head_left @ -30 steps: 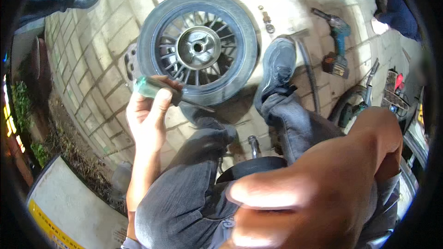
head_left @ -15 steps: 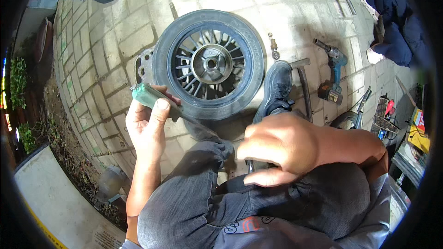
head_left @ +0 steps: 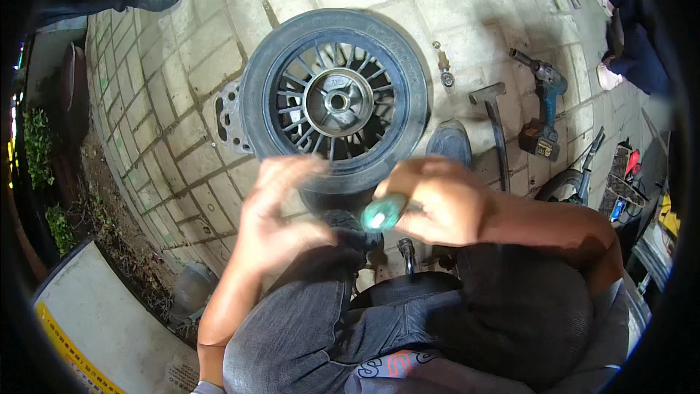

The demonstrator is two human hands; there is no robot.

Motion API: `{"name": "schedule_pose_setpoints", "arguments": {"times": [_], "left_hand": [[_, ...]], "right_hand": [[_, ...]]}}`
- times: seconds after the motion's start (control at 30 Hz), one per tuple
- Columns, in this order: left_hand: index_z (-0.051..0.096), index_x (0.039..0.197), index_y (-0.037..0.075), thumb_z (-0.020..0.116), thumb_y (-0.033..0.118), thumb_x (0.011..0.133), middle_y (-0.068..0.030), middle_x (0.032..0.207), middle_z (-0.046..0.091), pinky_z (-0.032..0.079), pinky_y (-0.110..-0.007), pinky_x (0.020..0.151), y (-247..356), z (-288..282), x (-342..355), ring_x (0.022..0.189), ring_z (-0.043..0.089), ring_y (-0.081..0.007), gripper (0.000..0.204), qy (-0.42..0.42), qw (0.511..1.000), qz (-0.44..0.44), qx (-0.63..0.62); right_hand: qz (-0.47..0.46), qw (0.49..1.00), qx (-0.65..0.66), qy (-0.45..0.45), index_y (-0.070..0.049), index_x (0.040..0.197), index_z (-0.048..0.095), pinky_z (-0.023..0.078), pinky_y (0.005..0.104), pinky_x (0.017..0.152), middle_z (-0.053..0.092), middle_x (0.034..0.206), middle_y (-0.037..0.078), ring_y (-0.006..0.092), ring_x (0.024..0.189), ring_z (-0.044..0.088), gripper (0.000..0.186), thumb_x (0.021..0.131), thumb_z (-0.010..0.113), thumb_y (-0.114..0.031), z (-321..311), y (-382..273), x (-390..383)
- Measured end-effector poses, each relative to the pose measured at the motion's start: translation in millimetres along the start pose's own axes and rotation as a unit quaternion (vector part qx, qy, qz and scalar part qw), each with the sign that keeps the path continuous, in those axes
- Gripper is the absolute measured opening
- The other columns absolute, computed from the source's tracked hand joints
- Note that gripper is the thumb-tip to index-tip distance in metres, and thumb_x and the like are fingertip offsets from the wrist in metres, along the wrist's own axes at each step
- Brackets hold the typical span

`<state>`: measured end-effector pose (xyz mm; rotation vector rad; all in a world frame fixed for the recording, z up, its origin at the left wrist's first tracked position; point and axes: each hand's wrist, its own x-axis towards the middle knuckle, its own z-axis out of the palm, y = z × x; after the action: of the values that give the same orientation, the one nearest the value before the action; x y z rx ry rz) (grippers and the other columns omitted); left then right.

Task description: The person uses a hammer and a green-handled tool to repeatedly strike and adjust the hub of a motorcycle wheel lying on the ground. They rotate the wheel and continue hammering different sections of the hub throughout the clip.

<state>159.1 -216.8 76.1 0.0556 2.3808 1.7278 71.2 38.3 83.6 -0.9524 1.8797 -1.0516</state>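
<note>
At eight o'clock, dark print is running along the yellow band of a white panel; at six, letters are crossing a grey garment.

Brick paving, spoked wheel, hammer, power tool

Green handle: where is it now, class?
The green handle is in the right hand, near the middle of the head view, below the wheel, right of the left hand.

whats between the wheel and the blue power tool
The head view shows a hammer, a shoe and small metal parts between the wheel and power tool.
</note>
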Motion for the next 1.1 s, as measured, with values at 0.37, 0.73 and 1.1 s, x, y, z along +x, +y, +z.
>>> {"name": "schedule_pose_setpoints", "arguments": {"times": [0.37,0.73,1.1], "left_hand": [[0.055,0.128,-0.001,0.068,0.042,0.089,-0.0072,0.115,0.062,0.040,-0.032,0.096,-132.0,-51.0,-6.9,0.106,0.056,-0.0174,0.059,0.305,0.875,-0.365,-0.091],[0.068,0.104,0.001,0.073,0.003,0.083,-0.0032,0.098,0.062,0.046,-0.022,0.080,1.3,53.5,50.8,0.088,0.057,-0.0084,0.021,0.065,0.972,-0.120,-0.191],[0.068,0.105,0.000,0.071,0.004,0.085,-0.0028,0.101,0.063,0.047,-0.025,0.085,7.0,63.9,68.7,0.092,0.058,-0.0106,0.020,0.032,0.996,-0.053,-0.058]], "right_hand": [[0.076,0.630,0.623,0.458,0.001,0.102,0.062,0.048,0.0345,0.072,0.064,0.086,0.008,0.0173,0.074,0.060,0.026,0.096,0.057,-0.024,-49.7,108.0,-57.1],[0.097,0.533,0.728,0.420,-0.004,0.105,0.056,0.046,0.0277,0.072,0.061,0.089,0.006,0.0145,0.069,0.057,0.029,0.099,0.051,-0.032,-35.5,111.9,-63.4],[0.093,0.577,0.714,0.386,-0.004,0.102,0.055,0.043,0.0327,0.079,0.058,0.092,0.008,0.0169,0.078,0.053,0.031,0.096,0.055,-0.034,-30.0,117.7,-67.2]]}}
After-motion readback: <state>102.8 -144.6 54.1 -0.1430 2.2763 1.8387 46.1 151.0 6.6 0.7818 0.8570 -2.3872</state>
